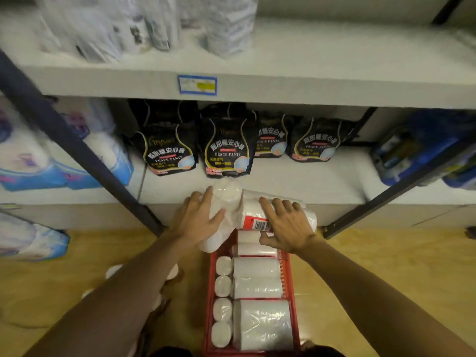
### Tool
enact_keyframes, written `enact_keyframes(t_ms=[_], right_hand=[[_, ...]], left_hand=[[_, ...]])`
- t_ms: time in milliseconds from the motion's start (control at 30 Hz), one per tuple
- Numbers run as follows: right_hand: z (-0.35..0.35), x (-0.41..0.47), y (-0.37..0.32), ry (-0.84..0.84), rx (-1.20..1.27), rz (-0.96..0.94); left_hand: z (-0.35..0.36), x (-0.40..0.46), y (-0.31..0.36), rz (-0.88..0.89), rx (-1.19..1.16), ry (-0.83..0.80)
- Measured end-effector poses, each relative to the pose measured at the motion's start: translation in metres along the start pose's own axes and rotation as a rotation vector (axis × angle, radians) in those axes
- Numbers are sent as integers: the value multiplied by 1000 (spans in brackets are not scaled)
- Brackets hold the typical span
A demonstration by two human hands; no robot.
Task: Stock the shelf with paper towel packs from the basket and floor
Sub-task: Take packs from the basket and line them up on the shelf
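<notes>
left hand [198,220] and right hand [286,225] each grip a paper towel pack [226,199]; slide both onto shelf [296,181], clear of black bags [226,148]

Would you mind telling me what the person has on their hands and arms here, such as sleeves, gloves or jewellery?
Nothing is worn that the head view shows. The left hand and right hand are bare, without gloves, and I see no rings or watch at either wrist. Both forearms are uncovered up to the bottom edge of the picture, so no sleeve shows; anything worn higher up is out of view.
</notes>
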State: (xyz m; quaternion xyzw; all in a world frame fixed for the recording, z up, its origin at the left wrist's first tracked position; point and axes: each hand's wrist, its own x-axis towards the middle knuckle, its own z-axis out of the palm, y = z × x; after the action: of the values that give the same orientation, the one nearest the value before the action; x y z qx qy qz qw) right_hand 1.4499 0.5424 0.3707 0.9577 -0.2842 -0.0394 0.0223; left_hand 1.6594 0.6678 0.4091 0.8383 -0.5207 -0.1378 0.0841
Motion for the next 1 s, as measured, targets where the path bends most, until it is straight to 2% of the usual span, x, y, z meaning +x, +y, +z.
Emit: enact_keyframes(t_ms=[167,300,400,567,767,1000], right_hand=[[-117,4,-19,20,19,12],[-198,0,-31,-2,85,31],[-237,-5,-34,-17,105,31],[-259,-11,-28,31,125,6],[-269,-14,-11,101,39,-91],[-303,-17,-8,208,113,-150]], left_hand=[[-107,-19,2,8,-14,18],[-162,-22,-8,-12,-109,203],[-178,-23,-13,8,-161,279],[-201,-51,3,-14,-118,252],[-219,-83,24,-41,-118,186],[-289,-101,37,-58,38,128]])
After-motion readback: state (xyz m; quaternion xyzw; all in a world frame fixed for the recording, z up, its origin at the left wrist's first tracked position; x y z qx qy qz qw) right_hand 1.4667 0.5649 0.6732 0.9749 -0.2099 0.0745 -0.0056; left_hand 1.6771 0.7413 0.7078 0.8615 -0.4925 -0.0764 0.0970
